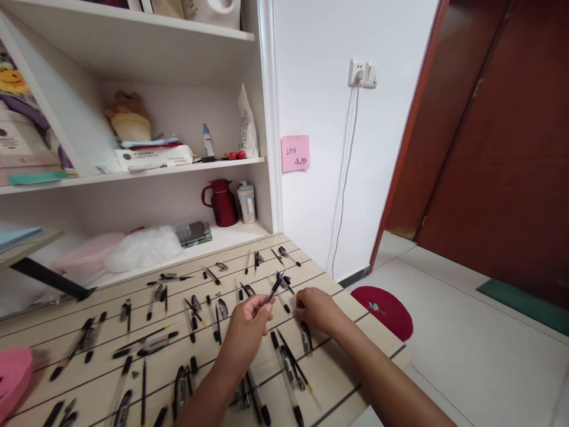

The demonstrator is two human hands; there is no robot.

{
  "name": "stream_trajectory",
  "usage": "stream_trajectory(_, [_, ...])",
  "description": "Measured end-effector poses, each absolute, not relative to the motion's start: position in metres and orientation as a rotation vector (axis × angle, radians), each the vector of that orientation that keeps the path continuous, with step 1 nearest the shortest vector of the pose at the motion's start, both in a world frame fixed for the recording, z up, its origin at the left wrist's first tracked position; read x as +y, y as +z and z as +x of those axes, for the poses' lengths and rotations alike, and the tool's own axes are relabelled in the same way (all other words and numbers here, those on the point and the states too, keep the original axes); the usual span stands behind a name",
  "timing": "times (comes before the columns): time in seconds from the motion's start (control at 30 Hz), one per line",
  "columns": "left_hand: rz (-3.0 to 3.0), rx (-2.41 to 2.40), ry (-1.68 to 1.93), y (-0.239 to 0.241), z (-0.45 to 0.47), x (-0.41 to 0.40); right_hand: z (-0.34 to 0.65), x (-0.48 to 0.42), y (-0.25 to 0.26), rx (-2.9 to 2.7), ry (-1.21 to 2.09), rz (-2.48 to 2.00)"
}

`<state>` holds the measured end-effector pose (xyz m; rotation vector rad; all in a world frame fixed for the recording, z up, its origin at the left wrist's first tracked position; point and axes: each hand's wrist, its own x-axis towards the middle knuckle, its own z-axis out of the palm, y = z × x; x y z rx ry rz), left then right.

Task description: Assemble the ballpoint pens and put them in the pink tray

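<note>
Between the thumb and fingers of my left hand (pixel 246 326) is a dark pen part (pixel 275 289), pointing up and away. My right hand (pixel 317 309) is low over the table's right side, fingers curled together; whatever is in them is hidden. Just below it lies a black pen cap (pixel 306 339). Beyond both hands are a clear pen barrel (pixel 281 299) and a refill (pixel 287 283). Closer to me, between my forearms, lie another clear barrel (pixel 285 376), a cap (pixel 288 366) and a yellow-tipped refill (pixel 299 370).
Taken-apart pens lie in groups over the striped wooden table (pixel 355 335). Shelves behind it hold a red jug (pixel 224 204) and a pale cup (pixel 246 203). A pink object (pixel 13 379) stands at the left edge. Right of the table are a red round stool (pixel 386 311) and a door.
</note>
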<state>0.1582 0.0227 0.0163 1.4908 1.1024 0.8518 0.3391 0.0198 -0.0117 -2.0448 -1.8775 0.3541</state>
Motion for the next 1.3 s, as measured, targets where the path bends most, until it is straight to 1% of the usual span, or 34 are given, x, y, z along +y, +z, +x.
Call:
stream_trajectory(0.07, [1.494,1.102,0.827,0.018,0.159,0.020,0.344,0.022,-0.011,-1.720,0.422,-1.913])
stream_trajectory(0.2, [1.485,1.091,0.804,0.021,0.161,0.015,0.345,0.025,-0.001,-1.259,0.857,-1.382])
stream_trajectory(0.27, [1.483,1.091,0.801,0.022,0.162,0.013,0.341,0.025,0.005,-1.036,1.012,-1.135])
stream_trajectory(0.4, [1.488,1.082,0.800,0.021,0.163,0.012,0.334,0.025,0.014,-0.746,1.072,-0.882])
stream_trajectory(0.5, [1.500,1.072,0.805,0.020,0.163,0.013,0.331,0.024,0.017,-0.706,1.058,-0.829])
stream_trajectory(0.77, [1.488,1.085,0.805,0.015,0.163,0.016,0.325,0.021,0.017,-0.817,1.090,-0.822])
stream_trajectory(1.13, [1.512,1.082,0.819,0.013,0.163,0.017,0.326,0.023,0.010,-0.924,1.055,-0.913])
stream_trajectory(1.3, [1.546,1.086,0.835,0.010,0.162,0.019,0.325,0.021,0.007,-0.916,1.177,-0.885])
